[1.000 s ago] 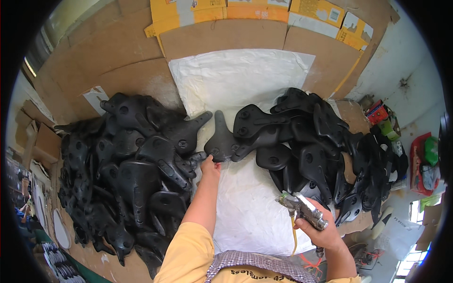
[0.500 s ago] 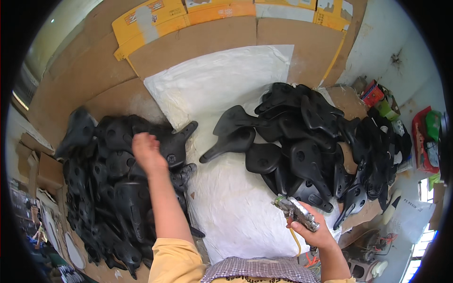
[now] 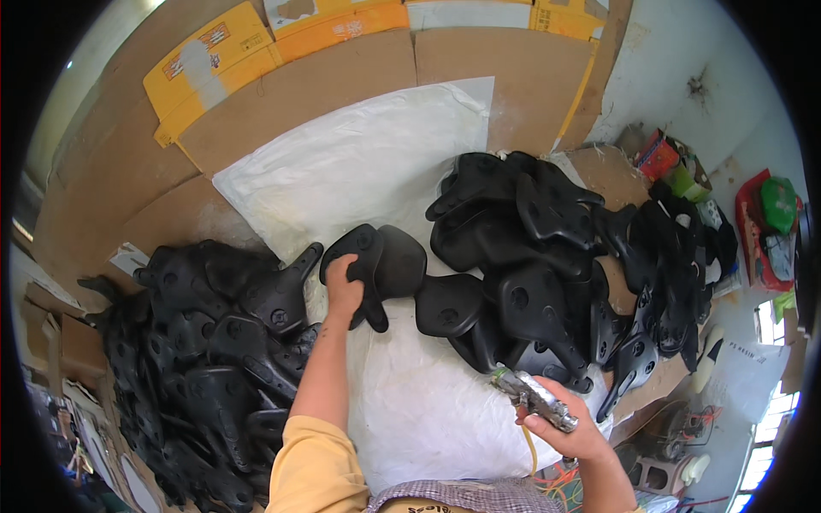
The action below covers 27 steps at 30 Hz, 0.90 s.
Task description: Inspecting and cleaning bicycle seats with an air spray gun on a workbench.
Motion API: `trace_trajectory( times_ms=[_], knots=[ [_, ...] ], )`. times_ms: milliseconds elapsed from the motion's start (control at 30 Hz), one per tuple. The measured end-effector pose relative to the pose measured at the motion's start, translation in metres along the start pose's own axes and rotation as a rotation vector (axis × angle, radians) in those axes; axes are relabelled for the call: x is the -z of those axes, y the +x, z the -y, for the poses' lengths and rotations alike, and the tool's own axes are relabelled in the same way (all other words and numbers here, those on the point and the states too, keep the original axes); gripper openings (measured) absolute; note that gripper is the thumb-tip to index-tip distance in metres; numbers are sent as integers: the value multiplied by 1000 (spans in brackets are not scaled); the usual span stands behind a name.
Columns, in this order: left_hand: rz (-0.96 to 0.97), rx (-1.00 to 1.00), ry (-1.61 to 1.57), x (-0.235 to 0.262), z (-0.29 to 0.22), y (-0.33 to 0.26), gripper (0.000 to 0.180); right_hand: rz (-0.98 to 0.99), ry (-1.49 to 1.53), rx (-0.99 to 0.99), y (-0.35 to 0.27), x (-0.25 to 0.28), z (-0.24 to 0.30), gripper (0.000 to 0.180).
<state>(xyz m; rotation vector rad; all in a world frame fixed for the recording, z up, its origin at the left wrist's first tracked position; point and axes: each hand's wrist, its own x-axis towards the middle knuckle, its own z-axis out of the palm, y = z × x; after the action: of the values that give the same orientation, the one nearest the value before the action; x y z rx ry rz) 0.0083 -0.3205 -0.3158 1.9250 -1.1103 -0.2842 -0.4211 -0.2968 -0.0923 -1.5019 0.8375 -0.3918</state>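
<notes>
A: In the head view, what's just changed?

B: Half a second ago your left hand point(image 3: 344, 295) was over the left heap of matte black saddle-shaped pieces point(image 3: 205, 368); now it is at a black moulded piece with a tapering nose point(image 3: 366, 252), between the heaps, above the rumpled white sheet point(image 3: 402, 393). For the work, that puts one piece under your fingers, apart from the left heap.

A: Are my fingers clamped?

B: Your left fingers bend onto the piece's left side, but the thumb's contact is hidden, so I can't tell. Your right hand point(image 3: 560, 423) has its fingers wrapped around a silver metal spray gun point(image 3: 537, 400), as before.

A: What's around them, or in the way?

B: Just right of your left fingers, a greyer rounded black piece point(image 3: 404, 256) meets the first one and may catch it. Farther right is the right heap of black pieces point(image 3: 530, 299), near the gun's tip, so your right fingers have little room beyond them. A thin yellow hose point(image 3: 531, 449) hangs just below those fingers.
</notes>
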Motion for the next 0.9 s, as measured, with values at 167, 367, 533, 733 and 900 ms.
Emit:
trace_trajectory(
  times_ms=[167,367,533,733,900],
  knots=[
    [236,59,569,6,5,-13,59,31,-14,33,-1,5,10,50],
    [77,-87,444,39,41,6,37,110,-2,52,-1,-15,31,51],
    [-143,60,-186,76,4,17,22,115,-168,132,-1,-18,31,52],
    [52,449,-935,100,-11,-32,41,110,-258,257,4,-28,58,50],
    [1,568,-1064,85,-27,-77,30,-78,-99,398,-8,-35,71,50]
  ],
)
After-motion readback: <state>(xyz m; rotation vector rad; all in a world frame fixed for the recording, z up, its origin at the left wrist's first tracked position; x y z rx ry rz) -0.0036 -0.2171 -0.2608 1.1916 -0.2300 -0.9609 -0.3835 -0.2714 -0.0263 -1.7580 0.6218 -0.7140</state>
